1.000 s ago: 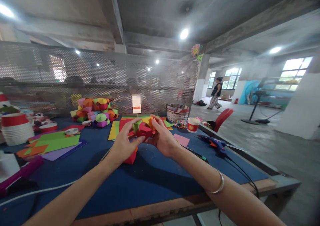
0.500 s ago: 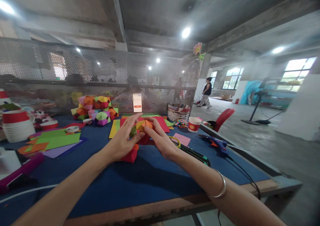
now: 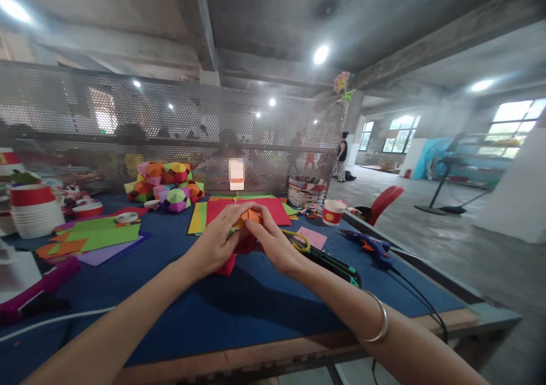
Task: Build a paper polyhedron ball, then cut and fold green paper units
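Between my two hands is a folded-paper ball (image 3: 251, 216) with orange, green and dark red faces. My left hand (image 3: 214, 241) is curled around its left side, the thumb pressed in near the front. From the right, my right hand (image 3: 275, 244) grips it with bent fingers on top and the thumb on the near face. Much of the ball is hidden by the fingers. Just under my left hand, a red folded-paper piece (image 3: 226, 266) shows on the blue tabletop. Behind the hands lie stacked red, green and yellow paper sheets (image 3: 273, 210).
Finished-looking paper balls (image 3: 177, 198) are piled back left. A phone (image 3: 236, 174) stands upright ahead. Right of my hands are scissors (image 3: 301, 243), a paper cup (image 3: 333, 212) and a blue glue gun (image 3: 371, 247) with its cord. Stacked cups (image 3: 36, 211) stand left; a person (image 3: 342, 156) is beyond.
My fingers have closed further over the paper ball, my left fingers now bent over its top. The distant person has moved left and is partly behind the mesh screen. The view has shifted slightly.
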Action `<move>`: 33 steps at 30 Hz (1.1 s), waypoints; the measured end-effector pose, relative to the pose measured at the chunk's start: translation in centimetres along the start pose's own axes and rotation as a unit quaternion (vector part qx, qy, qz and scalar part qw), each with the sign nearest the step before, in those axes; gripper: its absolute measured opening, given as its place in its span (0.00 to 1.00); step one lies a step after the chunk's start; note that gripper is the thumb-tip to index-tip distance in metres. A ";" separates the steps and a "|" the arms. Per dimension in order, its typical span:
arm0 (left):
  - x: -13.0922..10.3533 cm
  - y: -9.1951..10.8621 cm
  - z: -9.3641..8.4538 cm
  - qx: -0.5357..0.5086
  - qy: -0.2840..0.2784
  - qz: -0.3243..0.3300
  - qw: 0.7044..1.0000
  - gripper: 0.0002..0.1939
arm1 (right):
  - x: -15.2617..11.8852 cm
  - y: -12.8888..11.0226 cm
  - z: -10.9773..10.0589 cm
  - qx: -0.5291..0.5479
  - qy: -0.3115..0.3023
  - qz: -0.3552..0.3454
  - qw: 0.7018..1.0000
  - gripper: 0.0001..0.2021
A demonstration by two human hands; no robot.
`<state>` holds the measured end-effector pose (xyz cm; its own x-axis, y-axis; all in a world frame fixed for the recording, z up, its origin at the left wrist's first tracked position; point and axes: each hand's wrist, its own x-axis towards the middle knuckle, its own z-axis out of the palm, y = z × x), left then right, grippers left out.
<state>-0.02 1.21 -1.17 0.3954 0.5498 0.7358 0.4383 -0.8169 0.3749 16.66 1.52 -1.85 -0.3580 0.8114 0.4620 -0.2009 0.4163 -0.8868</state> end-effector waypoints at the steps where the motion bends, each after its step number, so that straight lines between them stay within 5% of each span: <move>1: -0.1 0.1 0.1 0.005 0.008 -0.004 1.000 0.22 | 0.0 0.0 0.1 0.015 0.007 0.011 1.000 0.19; 15: -0.5 -0.1 1.2 0.082 0.144 -0.014 0.986 0.22 | 0.2 0.1 0.4 0.075 0.059 0.061 0.994 0.23; 33: -0.7 0.1 2.1 0.093 0.198 -0.034 0.975 0.21 | 0.3 0.3 0.5 0.070 0.072 0.058 0.993 0.21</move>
<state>1.43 1.12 -2.86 0.0333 0.4614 0.8866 0.6057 -0.7149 0.3493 16.10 1.65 -1.96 -0.2531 0.9054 0.3409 -0.2947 0.2635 -0.9186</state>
